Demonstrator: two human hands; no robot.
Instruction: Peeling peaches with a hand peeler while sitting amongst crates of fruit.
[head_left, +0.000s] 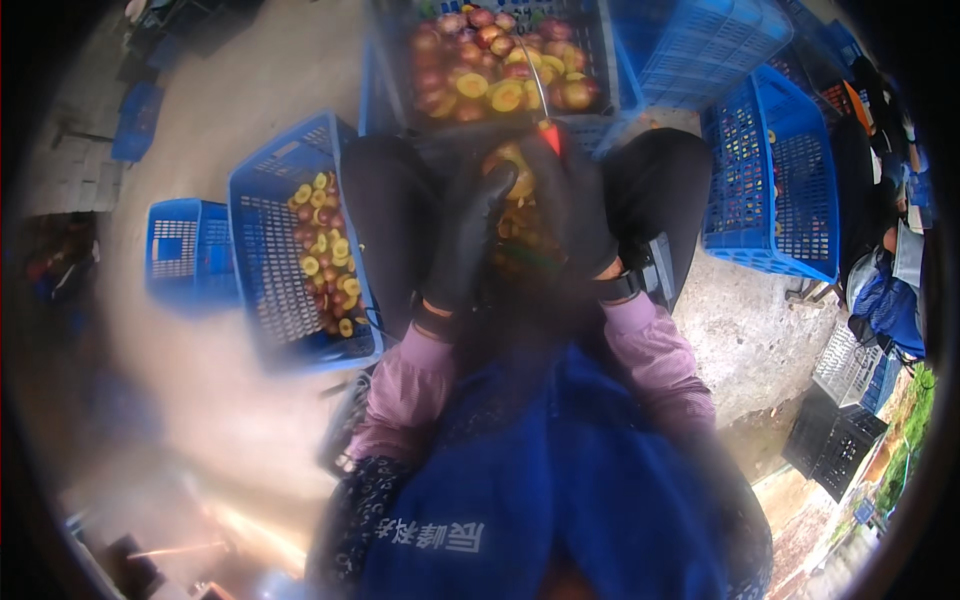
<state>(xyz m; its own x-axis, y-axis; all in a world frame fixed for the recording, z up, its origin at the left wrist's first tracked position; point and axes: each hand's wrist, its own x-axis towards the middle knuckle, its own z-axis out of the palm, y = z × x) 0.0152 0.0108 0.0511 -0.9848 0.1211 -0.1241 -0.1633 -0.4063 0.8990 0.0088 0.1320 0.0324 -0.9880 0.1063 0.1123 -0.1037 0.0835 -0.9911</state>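
Note:
Both my hands wear black gloves and are between my knees. My right hand grips a knife by its red handle. Its thin blade points away from me, over a dark crate of whole and cut plums. My left hand has its thumb raised beside a yellowish fruit between the hands. Blur and a dark smudge hide whether its fingers hold that fruit. More fruit shows dimly below, between my wrists.
A blue plastic crate with halved and whole plums stands by my left knee. On the right is another blue crate with fruit. Stacked blue crates rise behind it. A person is at the far right.

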